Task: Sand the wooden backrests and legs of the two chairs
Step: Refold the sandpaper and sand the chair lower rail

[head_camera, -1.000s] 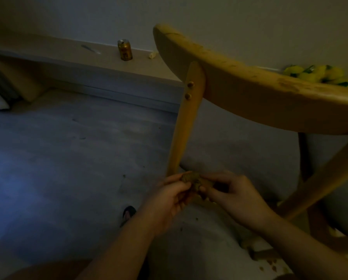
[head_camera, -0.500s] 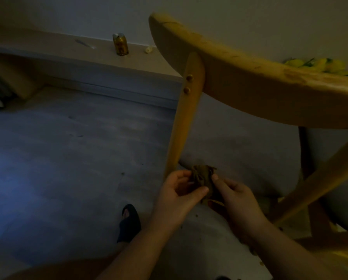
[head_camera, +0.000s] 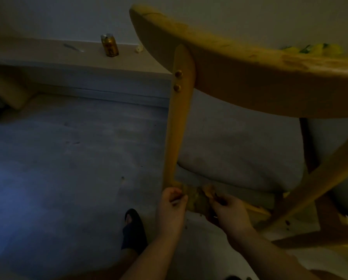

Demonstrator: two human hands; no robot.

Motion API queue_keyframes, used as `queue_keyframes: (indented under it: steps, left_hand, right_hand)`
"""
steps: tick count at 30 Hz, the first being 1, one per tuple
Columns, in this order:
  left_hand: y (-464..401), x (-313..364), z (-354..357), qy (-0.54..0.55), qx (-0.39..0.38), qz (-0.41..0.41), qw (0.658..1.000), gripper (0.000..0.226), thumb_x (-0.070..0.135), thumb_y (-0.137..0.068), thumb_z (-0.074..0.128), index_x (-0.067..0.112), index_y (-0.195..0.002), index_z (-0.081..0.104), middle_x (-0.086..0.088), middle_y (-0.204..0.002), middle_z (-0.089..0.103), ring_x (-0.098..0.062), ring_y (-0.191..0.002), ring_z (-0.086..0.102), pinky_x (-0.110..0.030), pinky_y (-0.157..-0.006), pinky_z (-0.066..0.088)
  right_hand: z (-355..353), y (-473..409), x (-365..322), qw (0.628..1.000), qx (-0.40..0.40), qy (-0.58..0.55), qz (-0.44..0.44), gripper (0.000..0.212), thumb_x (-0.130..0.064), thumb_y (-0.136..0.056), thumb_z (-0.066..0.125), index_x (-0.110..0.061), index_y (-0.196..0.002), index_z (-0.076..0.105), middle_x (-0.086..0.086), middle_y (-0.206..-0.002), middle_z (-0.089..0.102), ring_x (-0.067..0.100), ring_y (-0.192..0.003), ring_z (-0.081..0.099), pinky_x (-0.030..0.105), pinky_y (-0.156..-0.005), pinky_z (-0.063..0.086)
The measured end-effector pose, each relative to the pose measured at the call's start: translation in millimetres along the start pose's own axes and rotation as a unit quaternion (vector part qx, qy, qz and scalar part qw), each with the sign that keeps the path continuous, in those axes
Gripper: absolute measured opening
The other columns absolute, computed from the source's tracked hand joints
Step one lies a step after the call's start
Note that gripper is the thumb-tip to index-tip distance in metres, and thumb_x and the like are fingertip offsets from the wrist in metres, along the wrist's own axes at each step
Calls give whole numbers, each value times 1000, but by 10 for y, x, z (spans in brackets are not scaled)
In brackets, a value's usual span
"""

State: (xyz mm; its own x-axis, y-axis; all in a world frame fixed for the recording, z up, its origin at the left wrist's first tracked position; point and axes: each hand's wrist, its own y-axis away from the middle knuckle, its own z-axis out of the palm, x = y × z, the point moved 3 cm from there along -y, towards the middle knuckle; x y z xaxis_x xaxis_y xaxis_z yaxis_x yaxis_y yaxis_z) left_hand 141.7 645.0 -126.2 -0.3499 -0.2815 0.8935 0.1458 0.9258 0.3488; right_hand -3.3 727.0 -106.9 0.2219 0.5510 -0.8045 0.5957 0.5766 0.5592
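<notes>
Both hands meet at the foot of the chair's wooden upright (head_camera: 179, 126) — left hand (head_camera: 172, 205) and right hand (head_camera: 229, 211) each pinched shut on a crumpled sandpaper piece (head_camera: 197, 201) pressed against the wood. Curved backrest (head_camera: 249, 77) arches overhead; dim light.

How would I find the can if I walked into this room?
Look past the wooden chair to the long pale ledge by the wall. The gold can stands upright there, taller than the small pale scrap beside it.
</notes>
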Motion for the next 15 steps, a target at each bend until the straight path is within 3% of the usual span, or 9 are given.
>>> queue_keyframes:
  steps: [2,4,8,10,11,13,15]
  left_hand:
    - [-50,-16,19,-31,-3,27,999,13,20,-97,68,33,-96,70,12,-101,70,-7,-98,66,-19,-80,51]
    - [-125,-45,44,-87,-16,51,995,18,22,-100,63,36,-108,73,15,-111,68,-4,-102,63,-15,-85,47]
    - [-297,-101,115,-212,-31,122,969,33,18,-103,56,19,-135,66,4,-137,55,-12,-121,56,-24,-105,44]
    - [-334,-116,190,-319,-53,189,927,40,14,-102,56,16,-141,61,1,-143,50,-17,-127,53,-32,-110,43]
    - [-349,-130,217,-354,-60,214,909,39,14,-101,57,18,-139,62,3,-141,53,-18,-127,54,-34,-108,45]
    - [-386,-181,234,-355,-57,222,906,26,29,-99,57,41,-119,68,16,-119,65,-16,-115,63,-31,-93,51]
    - [-430,-253,248,-360,-48,224,904,14,49,-93,53,50,-104,61,13,-104,66,-14,-101,67,-38,-90,54]
  right_hand:
    - [29,-129,9,992,23,110,-56,9,-12,-94,66,-11,-92,75,11,-84,75,28,-83,72,53,-79,59]
    - [89,-231,3,980,40,174,-86,10,-17,-93,67,-12,-96,75,9,-91,76,27,-90,71,47,-80,57]
    - [224,-376,-1,947,74,277,-146,17,-21,-95,64,-12,-106,74,11,-106,75,31,-103,68,37,-81,52]
    - [264,-407,0,935,87,301,-167,18,-21,-98,62,-11,-110,72,12,-110,73,31,-105,66,36,-81,50]
    - [272,-424,16,933,94,304,-170,19,-21,-98,62,-11,-112,70,13,-112,71,31,-105,65,37,-83,51]
    - [274,-432,51,922,95,333,-174,22,-18,-97,63,-10,-118,65,14,-118,67,32,-108,64,40,-88,52]
    - [272,-414,128,906,98,372,-175,31,-13,-95,65,-11,-125,58,15,-123,59,35,-109,62,43,-89,53]
